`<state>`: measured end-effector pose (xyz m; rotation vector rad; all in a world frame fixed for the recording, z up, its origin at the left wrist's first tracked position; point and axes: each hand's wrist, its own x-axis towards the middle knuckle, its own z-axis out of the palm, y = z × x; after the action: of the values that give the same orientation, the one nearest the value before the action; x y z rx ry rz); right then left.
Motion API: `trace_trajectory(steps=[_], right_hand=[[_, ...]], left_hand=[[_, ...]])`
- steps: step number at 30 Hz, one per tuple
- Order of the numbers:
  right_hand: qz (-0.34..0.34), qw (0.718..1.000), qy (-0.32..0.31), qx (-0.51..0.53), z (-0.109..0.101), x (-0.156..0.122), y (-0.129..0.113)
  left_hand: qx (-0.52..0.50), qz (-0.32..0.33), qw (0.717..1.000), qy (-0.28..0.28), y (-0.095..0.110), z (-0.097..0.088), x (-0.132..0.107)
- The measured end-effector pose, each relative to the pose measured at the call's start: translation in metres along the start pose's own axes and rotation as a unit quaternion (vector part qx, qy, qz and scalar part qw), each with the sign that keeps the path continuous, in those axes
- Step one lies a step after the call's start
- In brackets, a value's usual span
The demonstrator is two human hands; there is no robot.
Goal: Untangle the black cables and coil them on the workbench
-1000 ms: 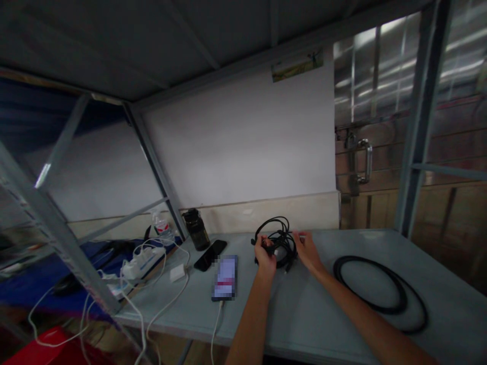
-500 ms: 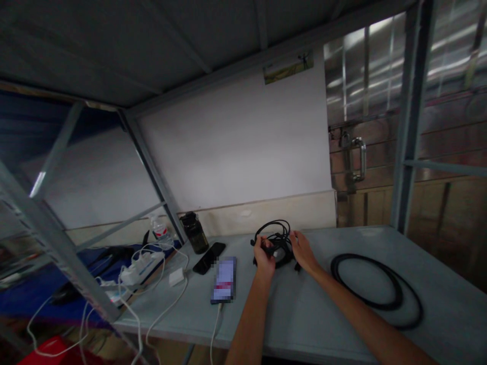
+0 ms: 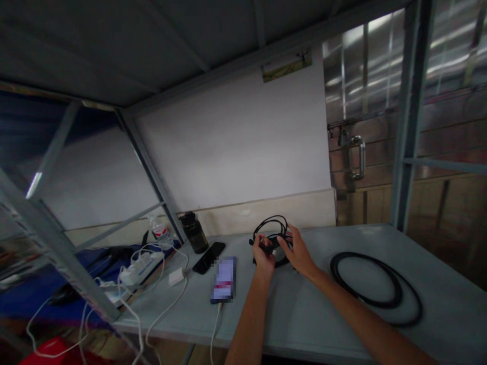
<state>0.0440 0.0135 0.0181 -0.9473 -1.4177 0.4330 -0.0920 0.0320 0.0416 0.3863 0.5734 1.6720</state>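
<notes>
A tangled bundle of thin black cable (image 3: 272,226) rests on the pale grey table (image 3: 304,309) near the back wall. My left hand (image 3: 263,253) is closed around the bundle's left side. My right hand (image 3: 298,252) grips the bundle from the right, fingers curled over the loops. Both forearms reach in from the bottom edge.
A large coil of thick black cable (image 3: 376,286) lies to the right. A lit phone (image 3: 223,279) on a white charging lead, a dark phone (image 3: 209,256), a dark bottle (image 3: 194,232), a white power strip (image 3: 139,266) and a white adapter (image 3: 177,276) sit at the left, beside a slanting metal frame post (image 3: 152,175).
My right hand has moved left onto the cable bundle and closed over it. The view has shifted slightly; my left hand keeps its hold.
</notes>
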Motion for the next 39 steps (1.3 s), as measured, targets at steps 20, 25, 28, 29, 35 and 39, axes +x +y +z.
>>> trace_trajectory(steps=[20, 25, 28, 29, 35, 39], right_hand=[[-0.022, 0.972, -0.161, -0.171, -0.016, -0.004, 0.008], [-0.026, 0.971, -0.169, -0.17, -0.016, -0.007, 0.018], [-0.032, 0.966, -0.174, -0.186, -0.016, -0.009, 0.02], [-0.034, 0.965, -0.176, -0.191, -0.016, -0.009, 0.02], [-0.045, 0.962, -0.182, -0.197, -0.016, -0.009, 0.017], [-0.036, 0.962, -0.179, -0.202, -0.014, -0.01, 0.018]], left_hand=[[0.215, 0.098, 0.964, -0.122, 0.0, 0.018, -0.02], [0.326, 0.142, 0.922, -0.152, -0.004, 0.022, -0.029], [0.34, 0.164, 0.912, -0.161, -0.004, 0.024, -0.033], [0.345, 0.171, 0.909, -0.161, -0.004, 0.025, -0.035], [0.396, 0.191, 0.883, -0.164, -0.006, 0.024, -0.035], [0.455, 0.204, 0.85, -0.173, -0.008, 0.018, -0.034]])
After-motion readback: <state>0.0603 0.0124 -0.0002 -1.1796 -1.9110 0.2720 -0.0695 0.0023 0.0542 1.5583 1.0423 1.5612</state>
